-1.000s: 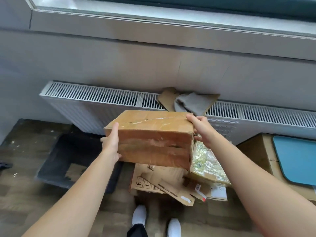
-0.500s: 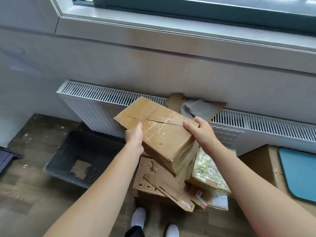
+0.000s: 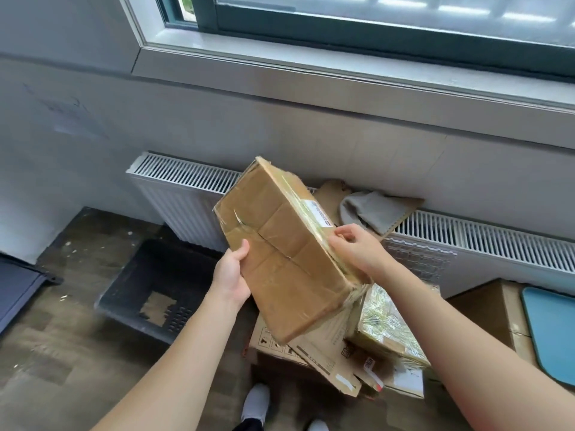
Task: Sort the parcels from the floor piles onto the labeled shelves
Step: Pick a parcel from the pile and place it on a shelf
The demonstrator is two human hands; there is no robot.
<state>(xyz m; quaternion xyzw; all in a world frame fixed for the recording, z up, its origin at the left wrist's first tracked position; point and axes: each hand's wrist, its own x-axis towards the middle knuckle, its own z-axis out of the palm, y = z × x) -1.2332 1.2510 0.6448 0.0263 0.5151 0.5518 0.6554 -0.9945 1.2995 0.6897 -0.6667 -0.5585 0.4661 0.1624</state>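
Left hand (image 3: 231, 276): I see it gripping the tilted brown cardboard box (image 3: 280, 265).
Right hand (image 3: 354, 248): fingers curled on its labelled edge.
Below: cardboard parcel pile (image 3: 326, 356) on the floor.

The dark wood-patterned floor (image 3: 62, 353), flecked with pale specks, carries a black plastic crate (image 3: 107, 301). Just right of the crate is a heap of brown cardboard parcels (image 3: 311, 356). A large brown cardboard box (image 3: 491, 309) stands at far right, and a dark grey flat panel (image 3: 18, 287) lies at the left edge.
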